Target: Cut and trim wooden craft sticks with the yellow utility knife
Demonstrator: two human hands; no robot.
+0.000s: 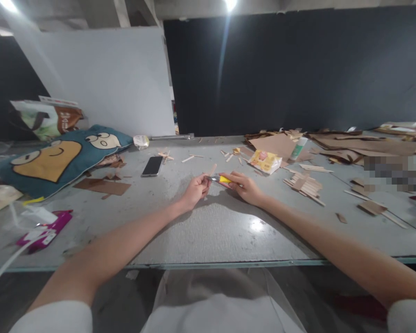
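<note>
In the middle of the grey table, my left hand (196, 192) pinches a thin wooden craft stick (212, 169), whose end juts up past the fingers. My right hand (244, 186) is closed around a yellow-handled utility knife (224, 179). The knife's metal blade points left and meets the stick close to my left fingertips; whether it cuts into the wood cannot be made out. A few loose sticks (190, 157) lie beyond my hands.
Left are a phone (153, 166), cardboard scraps (102, 186), a blue cushion (60, 157) and a purple power strip (48, 232) with a cable. Right are a yellow packet (264, 161), a glue stick (298, 149), piled craft sticks (307, 186) and cardboard sheets (364, 144).
</note>
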